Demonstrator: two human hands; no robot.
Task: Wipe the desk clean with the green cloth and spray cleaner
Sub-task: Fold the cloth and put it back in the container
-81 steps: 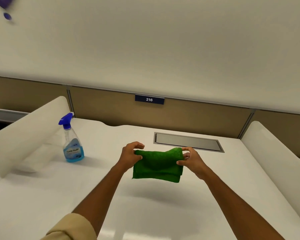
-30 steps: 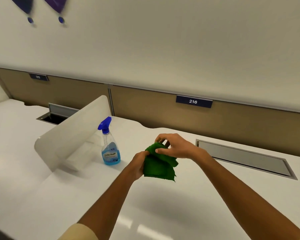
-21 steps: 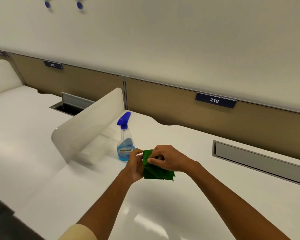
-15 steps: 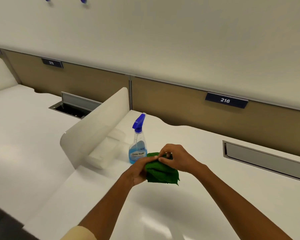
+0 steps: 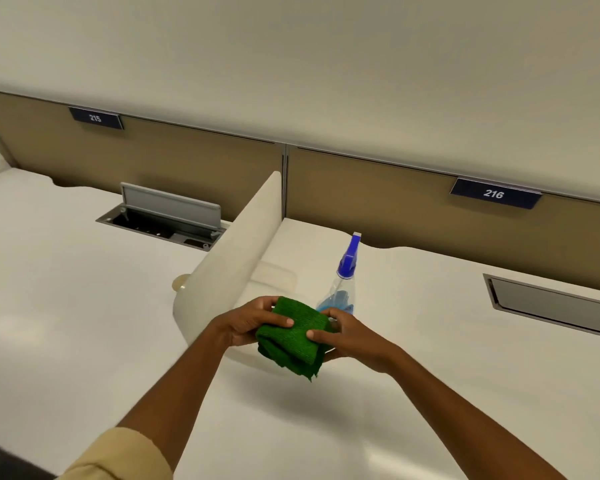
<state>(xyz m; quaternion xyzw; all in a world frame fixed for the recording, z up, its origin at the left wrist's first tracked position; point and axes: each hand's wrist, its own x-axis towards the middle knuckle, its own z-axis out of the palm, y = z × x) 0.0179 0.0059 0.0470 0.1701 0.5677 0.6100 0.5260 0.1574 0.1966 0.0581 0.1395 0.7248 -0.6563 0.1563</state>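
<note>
Holding: green cloth (image 5: 293,332), folded, above bench (image 5: 413,341)
Left hand (image 5: 246,323) grip: clamped on cloth
Right hand (image 5: 347,337) grip: clamped on cloth
Spray bottle (image 5: 342,282): upright behind

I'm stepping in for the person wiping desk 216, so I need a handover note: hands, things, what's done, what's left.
Left hand and right hand: both grip the folded green cloth, held above the desk.
Spray cleaner: upright on the desk just behind the cloth, beside the white divider, untouched.
Done: cloth folded into a pad.
Left: spray the desk, then wipe it. No wet patch or wiped area shows.
</note>
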